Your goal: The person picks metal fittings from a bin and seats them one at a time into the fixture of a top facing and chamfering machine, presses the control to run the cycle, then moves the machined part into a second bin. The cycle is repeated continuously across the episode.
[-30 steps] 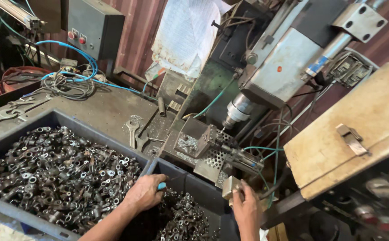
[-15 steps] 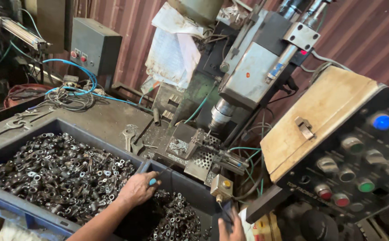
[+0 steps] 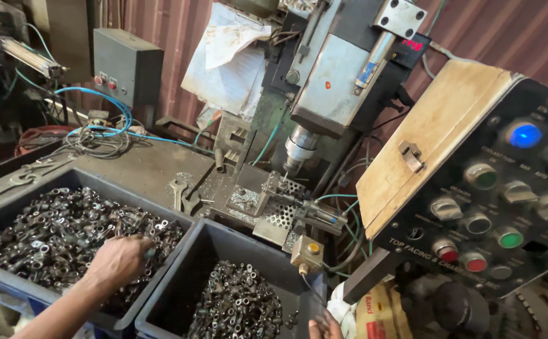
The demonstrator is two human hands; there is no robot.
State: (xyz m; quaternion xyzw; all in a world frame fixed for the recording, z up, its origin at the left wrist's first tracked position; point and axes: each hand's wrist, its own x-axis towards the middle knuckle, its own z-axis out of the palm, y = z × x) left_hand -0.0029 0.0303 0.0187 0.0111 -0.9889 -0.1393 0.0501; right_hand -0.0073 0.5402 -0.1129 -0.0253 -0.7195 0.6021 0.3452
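The drilling machine (image 3: pixel 343 81) is standing largest at the back of the bench, its grey head tilting over a perforated fixture (image 3: pixel 274 204) where the spindle nose (image 3: pixel 299 147) is hanging just above the clamp. To the right a control panel (image 3: pixel 506 194) is leaning toward the viewer, its blue lamp glowing and green and red buttons showing below, with a worn wooden cover (image 3: pixel 431 138) hinged along its left side. In front, two dark blue bins are sitting side by side: the left bin (image 3: pixel 10 188) is holding a deep heap of small metal ring parts (image 3: pixel 54 229), and the right bin (image 3: pixel 223 235) is holding a smaller heap (image 3: pixel 239 307) toward its near wall. A grey switch box (image 3: pixel 126 66) is standing at the rear left, blue hoses and cables coiling on the bench beside it. A spanner (image 3: pixel 178 188) is lying flat on the bench just behind the left bin. The left hand (image 3: pixel 118 260) is reaching into the left bin, palm down, fingers curling into the ring parts at the heap's right edge; whether it is gripping any piece, I cannot tell. The right hand (image 3: pixel 324 328) is only just showing at the bottom edge, near the right bin's front corner; grip cannot be judged
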